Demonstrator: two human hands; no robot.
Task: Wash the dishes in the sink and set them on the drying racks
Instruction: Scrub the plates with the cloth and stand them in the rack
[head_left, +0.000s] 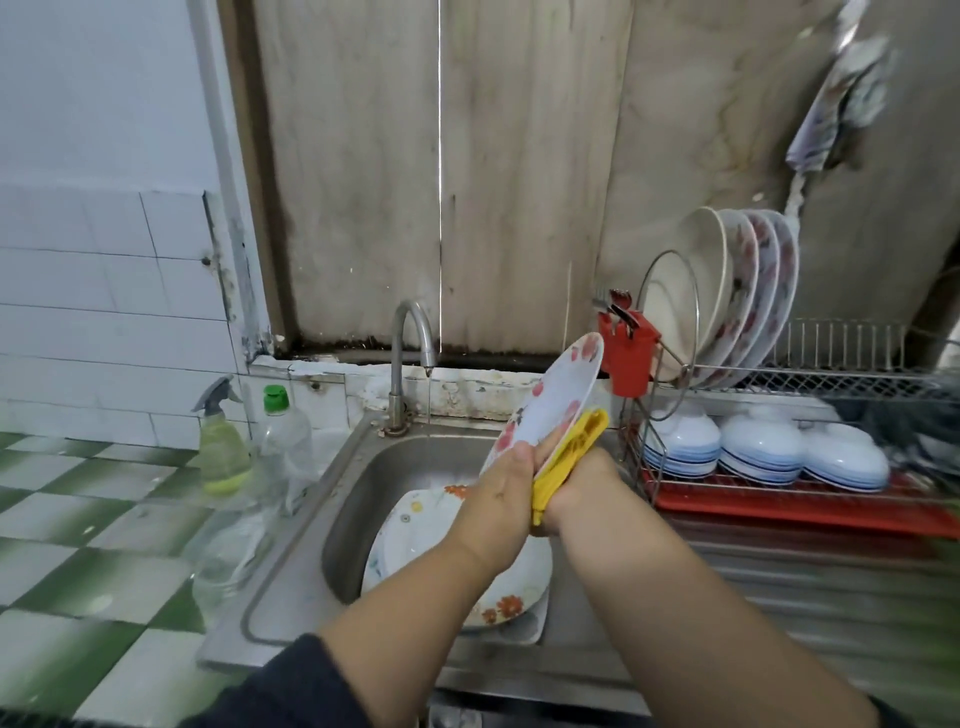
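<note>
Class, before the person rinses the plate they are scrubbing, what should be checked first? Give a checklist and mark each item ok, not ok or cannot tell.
1. Left hand grips the flowered plate at its lower edge: ok.
2. Right hand holds the yellow sponge against the plate: ok.
3. Tap is running, with a thin stream falling into the sink: ok.
4. Back of the plate is scrubbed clean: cannot tell, hidden.
5. Plates in the sink are still to be washed: ok.
6. Free slot on the upper rack, right of the standing plates: ok.
</note>
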